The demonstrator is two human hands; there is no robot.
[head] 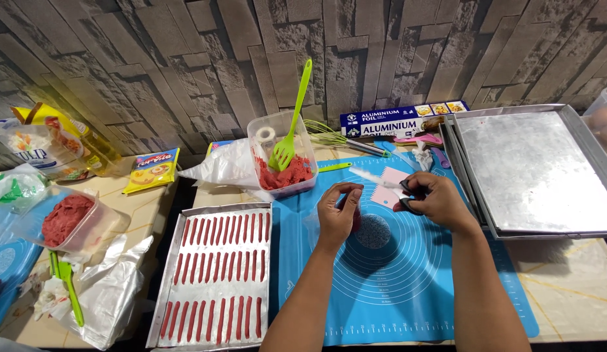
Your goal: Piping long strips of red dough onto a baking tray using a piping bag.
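My left hand pinches the top of a clear plastic piping bag with red dough inside, held over the blue silicone mat. My right hand grips black-handled scissors, whose blades point left toward the bag's tip. Both hands hover just above the mat's printed circles. A pink scraper lies under the scissors. Left of the mat, a metal tray holds three rows of thin red dough strips.
A clear tub of red dough with a green spatula stands behind the mat. Stacked empty metal trays fill the right. A foil box, a whisk, a second dough tub, a yellow packet and an oil bottle sit around.
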